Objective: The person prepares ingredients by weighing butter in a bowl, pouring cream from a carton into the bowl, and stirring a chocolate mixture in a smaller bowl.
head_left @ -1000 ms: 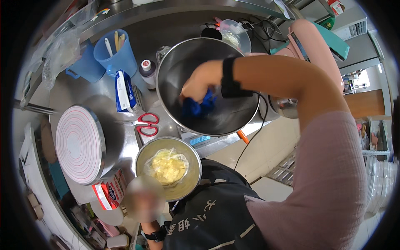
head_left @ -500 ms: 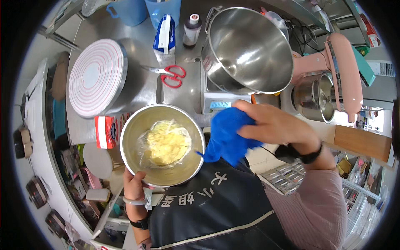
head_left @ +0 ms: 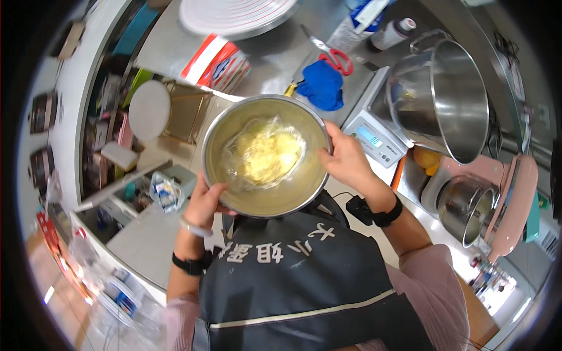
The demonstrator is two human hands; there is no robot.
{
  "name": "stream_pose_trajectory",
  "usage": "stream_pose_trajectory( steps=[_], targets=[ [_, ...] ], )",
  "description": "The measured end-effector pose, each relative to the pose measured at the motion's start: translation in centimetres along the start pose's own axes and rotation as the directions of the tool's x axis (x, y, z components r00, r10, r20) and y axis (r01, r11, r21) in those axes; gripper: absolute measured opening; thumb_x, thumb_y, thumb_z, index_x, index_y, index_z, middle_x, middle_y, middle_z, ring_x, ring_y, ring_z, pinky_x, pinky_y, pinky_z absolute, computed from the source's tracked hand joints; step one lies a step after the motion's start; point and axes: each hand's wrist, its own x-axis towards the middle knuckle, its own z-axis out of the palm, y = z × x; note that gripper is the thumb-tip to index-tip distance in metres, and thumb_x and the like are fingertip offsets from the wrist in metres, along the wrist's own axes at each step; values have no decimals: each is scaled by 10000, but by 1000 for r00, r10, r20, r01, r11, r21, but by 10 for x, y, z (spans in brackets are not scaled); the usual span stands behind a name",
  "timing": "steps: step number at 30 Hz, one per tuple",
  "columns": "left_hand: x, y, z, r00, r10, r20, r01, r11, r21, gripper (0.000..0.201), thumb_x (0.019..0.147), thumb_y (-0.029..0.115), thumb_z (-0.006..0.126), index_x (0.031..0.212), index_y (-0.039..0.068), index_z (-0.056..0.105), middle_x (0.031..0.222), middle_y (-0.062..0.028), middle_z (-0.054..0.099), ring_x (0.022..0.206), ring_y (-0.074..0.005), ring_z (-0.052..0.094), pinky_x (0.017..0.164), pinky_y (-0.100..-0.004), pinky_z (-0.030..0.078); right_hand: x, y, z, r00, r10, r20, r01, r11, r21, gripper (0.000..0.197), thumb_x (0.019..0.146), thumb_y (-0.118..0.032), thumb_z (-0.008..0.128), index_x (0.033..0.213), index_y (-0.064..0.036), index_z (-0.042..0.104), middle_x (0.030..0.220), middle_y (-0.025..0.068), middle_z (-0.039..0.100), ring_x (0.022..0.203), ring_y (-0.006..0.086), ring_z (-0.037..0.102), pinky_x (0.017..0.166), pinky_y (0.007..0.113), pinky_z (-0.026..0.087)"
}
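Note:
Both my hands hold a round metal bowl (head_left: 275, 203) in front of my apron. In it sits a pale yellow, lumpy mass (head_left: 270, 158) with clear plastic film around it. My left hand (head_left: 203, 202) grips the bowl's lower left rim, thumb over the edge. At the right side, my right hand (head_left: 346, 157) has its thumb at the rim and its fingers mostly hidden behind the wall. Beyond the bowl, a crumpled blue cloth (head_left: 321, 86) lies on the metal table beside red-handled scissors (head_left: 341, 61).
Right of the bowl, a large steel pot (head_left: 413, 102) stands on a digital scale (head_left: 374, 137). A pink stand mixer (head_left: 515, 210) is farther right. A red and white packet (head_left: 213, 64), turntable (head_left: 234, 14), carton (head_left: 357, 26) and dark bottle (head_left: 393, 34) are on the table.
My right hand has let go of the blue cloth, which now lies on the table, and has taken the bowl's right side. The view has turned, and the surroundings appear rotated.

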Motion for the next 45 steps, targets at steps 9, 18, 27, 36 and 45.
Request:
stream_pose_trajectory(
  steps=[9, 18, 27, 36, 45],
  targets=[
    [11, -44, -32, 984, 133, 120, -119, 986, -117, 480, 814, 30, 424, 1278, 15, 303, 1046, -171, 561, 739, -233, 633, 461, -274, 546, 6, -77, 113, 780, -613, 129, 584, 638, -501, 420, 692, -121, 681, 1097, -112, 567, 1073, 83, 487, 966, 317, 540, 799, 379, 452],
    [5, -135, -176, 984, 142, 106, -99, 938, -332, 517, 812, 48, 452, 1282, 2, 242, 1082, -199, 506, 785, -261, 634, 481, -311, 564, 52, -114, 263, 820, -177, 545, 145, 984, 101, 133, 863, -122, 534, 944, -21, 563, 877, 79, 618, 782, 163, 609, 647, 278, 483],
    [11, -282, -324, 975, 12, -223, -152, 767, -624, 567, 799, 31, 441, 1316, 47, 208, 1139, -192, 497, 823, -294, 635, 495, -332, 570, 57, -245, 404, 746, -256, 615, -29, 910, 414, 177, 924, -166, 442, 1021, -34, 509, 953, 83, 607, 868, 170, 596, 723, 318, 519],
    [63, -405, -362, 908, -227, -353, -222, 454, -863, 528, 794, 22, 428, 1297, 78, 274, 1115, -190, 520, 805, -303, 633, 521, -363, 567, 108, -302, 560, 608, -155, 779, -234, 902, 362, 216, 906, -120, 410, 1063, -7, 507, 982, 96, 588, 891, 198, 581, 724, 367, 525],
    [107, -494, -359, 784, -477, -398, -367, 162, -916, 541, 775, 26, 456, 1288, 64, 288, 1133, -187, 525, 845, -318, 631, 550, -384, 577, 243, -268, 770, 526, -36, 850, -395, 874, 282, 188, 880, -65, 383, 1011, -15, 508, 898, 79, 585, 762, 158, 572, 688, 390, 541]
  ],
)
